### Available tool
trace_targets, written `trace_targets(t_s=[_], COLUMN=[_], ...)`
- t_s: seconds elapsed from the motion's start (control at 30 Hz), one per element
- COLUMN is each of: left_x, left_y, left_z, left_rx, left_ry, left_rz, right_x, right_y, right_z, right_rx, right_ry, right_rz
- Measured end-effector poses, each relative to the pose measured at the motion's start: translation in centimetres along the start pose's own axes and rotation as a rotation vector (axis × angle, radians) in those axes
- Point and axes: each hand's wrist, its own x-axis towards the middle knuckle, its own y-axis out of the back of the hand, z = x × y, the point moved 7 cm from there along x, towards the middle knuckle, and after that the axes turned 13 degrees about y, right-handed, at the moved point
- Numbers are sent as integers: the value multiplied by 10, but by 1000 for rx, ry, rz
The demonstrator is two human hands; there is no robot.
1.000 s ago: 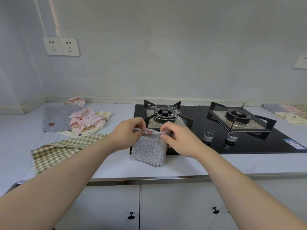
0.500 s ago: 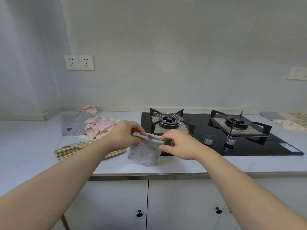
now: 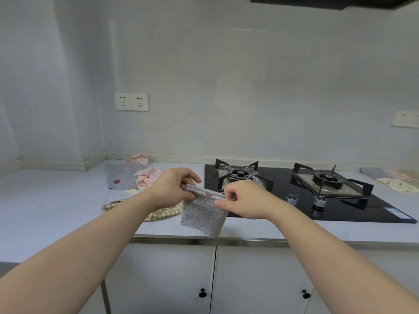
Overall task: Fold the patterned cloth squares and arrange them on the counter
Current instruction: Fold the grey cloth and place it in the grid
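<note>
Pale grey wall (image 3: 249, 87), twin sockets (image 3: 131, 101), black gas hob (image 3: 281, 184), white cabinets (image 3: 170, 279)

left hand (image 3: 172, 191) + right hand (image 3: 243, 200) pinch grey dotted cloth (image 3: 204, 214) | above counter (image 3: 56, 200)

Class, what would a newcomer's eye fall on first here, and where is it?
The left hand and right hand pinch the top of a folded grey cloth hanging over the front edge of the counter. Behind it sits a black hob; loose cloths lie heaped to its left.
</note>
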Motion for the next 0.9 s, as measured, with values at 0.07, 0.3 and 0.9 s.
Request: trace_targets(t_s=[0.07,0.3,0.9], left_x=[-1,1,32], left_y=[2,2,-27], left_z=[-1,-17,-29], left_rx=[5,-211,-283], left_ry=[3,103,177], left_rz=[7,-48,180], right_x=[2,3,17], right_y=[0,1,-28], right_z=[-3,6,13], right_rx=[-39,96,393], right_ry=[-18,-51,-39], right_rz=[6,58,-94])
